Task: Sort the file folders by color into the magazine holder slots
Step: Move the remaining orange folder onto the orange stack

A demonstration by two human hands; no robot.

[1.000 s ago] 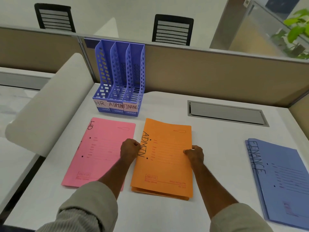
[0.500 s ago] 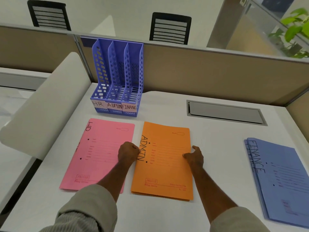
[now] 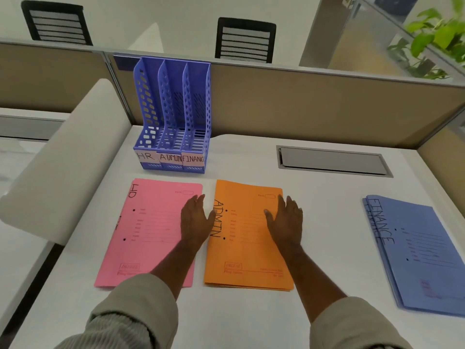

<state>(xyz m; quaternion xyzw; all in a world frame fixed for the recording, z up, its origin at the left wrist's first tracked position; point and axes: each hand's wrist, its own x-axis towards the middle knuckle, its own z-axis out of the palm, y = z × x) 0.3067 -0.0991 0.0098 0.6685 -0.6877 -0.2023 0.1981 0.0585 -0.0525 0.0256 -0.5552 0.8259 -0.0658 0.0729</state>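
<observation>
From the head camera, the blue magazine holder [image 3: 173, 117] stands upright at the back of the white desk [image 3: 327, 197], against the tan partition [image 3: 314, 104]; its three slots carry paper labels reading HR, ADMIN and FINANC from left to right, and all three slots show no folders. Just in front of the holder, toward the person, lies the pink folder [image 3: 148, 233], flat on the desk below the HR and ADMIN labels, with handwriting along its left edge. Just to the right of it, in front of the holder's right end, lies the orange folder [image 3: 245, 248] marked ADMIN, also flat, with more sheets showing under its near edge. The blue folders [image 3: 422, 258] marked FINANCE form a small stack well to the right of the holder, near the desk's right edge. The left hand [image 3: 195, 220] lies flat with straight fingers on the right edge of the pink folder, its thumb reaching toward the orange one; it holds nothing. The right hand [image 3: 285, 220] lies flat with fingers extended on the right edge of the orange folder, pinching nothing. A grey cable hatch [image 3: 332, 161] is set into the desk to the right of the holder. Beyond the partition, behind the holder, stand two black chair backs [image 3: 245, 40], with a green plant [image 3: 437, 34] farther right.
</observation>
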